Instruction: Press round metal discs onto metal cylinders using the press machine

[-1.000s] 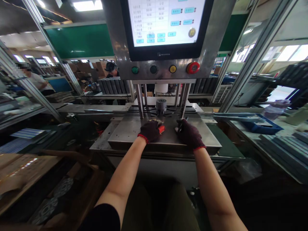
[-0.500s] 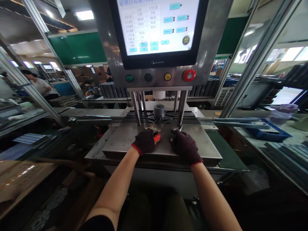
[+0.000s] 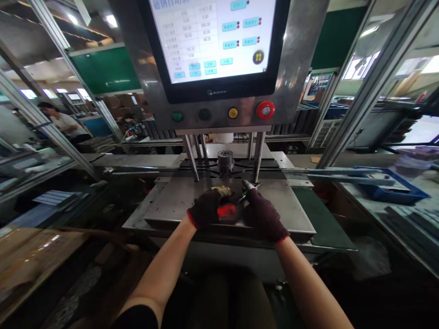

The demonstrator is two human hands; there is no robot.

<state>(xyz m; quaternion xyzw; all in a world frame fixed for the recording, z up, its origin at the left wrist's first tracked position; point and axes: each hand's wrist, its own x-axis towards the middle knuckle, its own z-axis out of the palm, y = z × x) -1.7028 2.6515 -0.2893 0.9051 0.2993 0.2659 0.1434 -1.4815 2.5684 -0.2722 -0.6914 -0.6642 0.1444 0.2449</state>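
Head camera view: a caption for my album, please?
Gloved left hand beside right hand holding a slim metal tool on a steel machine plate.

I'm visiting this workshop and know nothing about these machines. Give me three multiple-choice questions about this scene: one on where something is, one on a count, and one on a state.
1. Where is the blue tray compared with the machine?
A) To its right
B) To its left
C) Under its screen

2. How many round buttons sit below the touchscreen?
A) Three
B) Four
C) Six

3. What covers the left hand and the right hand?
A) Nothing, they are bare
B) Dark knit gloves with red cuffs
C) White rubber gloves

Answers:
1. A, the tray lies on the bench at the far right.
2. B, they are green, dark, yellow and red.
3. B, both hands wear dark gloves edged red at the wrist.
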